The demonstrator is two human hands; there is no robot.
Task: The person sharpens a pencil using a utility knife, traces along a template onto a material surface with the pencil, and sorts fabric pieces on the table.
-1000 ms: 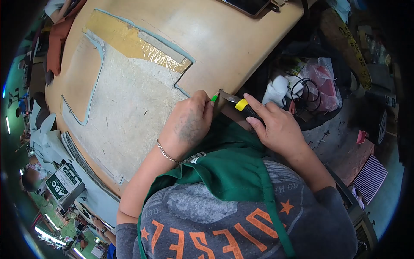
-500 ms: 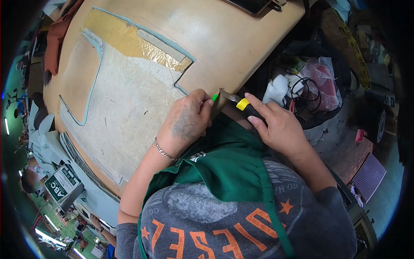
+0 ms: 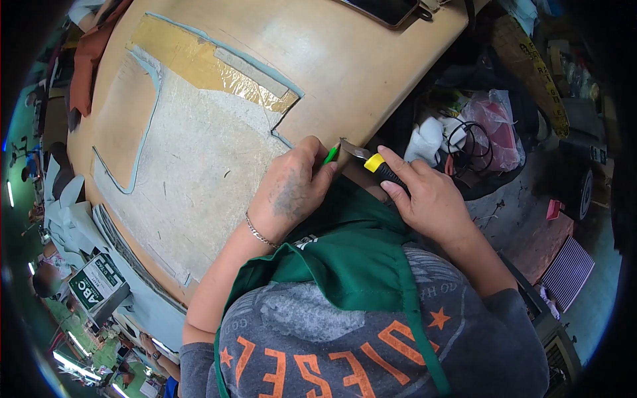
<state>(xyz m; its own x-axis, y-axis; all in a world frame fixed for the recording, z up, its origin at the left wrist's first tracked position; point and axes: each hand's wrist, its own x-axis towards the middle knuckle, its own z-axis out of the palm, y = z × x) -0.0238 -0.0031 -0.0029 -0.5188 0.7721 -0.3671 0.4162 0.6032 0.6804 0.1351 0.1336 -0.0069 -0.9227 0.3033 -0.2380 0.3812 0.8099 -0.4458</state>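
My left hand (image 3: 292, 182) pinches a green pencil (image 3: 332, 154) between thumb and fingers, its dark tip pointing up and right. My right hand (image 3: 428, 199) is wrapped round the black and yellow handle of a utility knife (image 3: 375, 163). The knife's blade lies just right of the pencil tip; whether they touch, I cannot tell. Both hands are at the table's near edge, above the green apron. Left of them, a grey pattern board (image 3: 192, 146) with tan tape along its upper part lies on the tabletop, a pale blue sheet showing along its edges.
A phone-like dark device (image 3: 388, 8) rests at the table's (image 3: 358, 73) far edge. On the right sits a dark bag (image 3: 458, 73) with white cloth, a black cable and pink plastic. Grey-blue sheets (image 3: 142, 292) and an ABC box (image 3: 98, 282) are at left. Another person's arm (image 3: 156, 355) shows lower left.
My left hand's grip on the pencil has shifted, with thumb and fingers turned and more of the green showing. The knife has moved very slightly and stays close to the tip.
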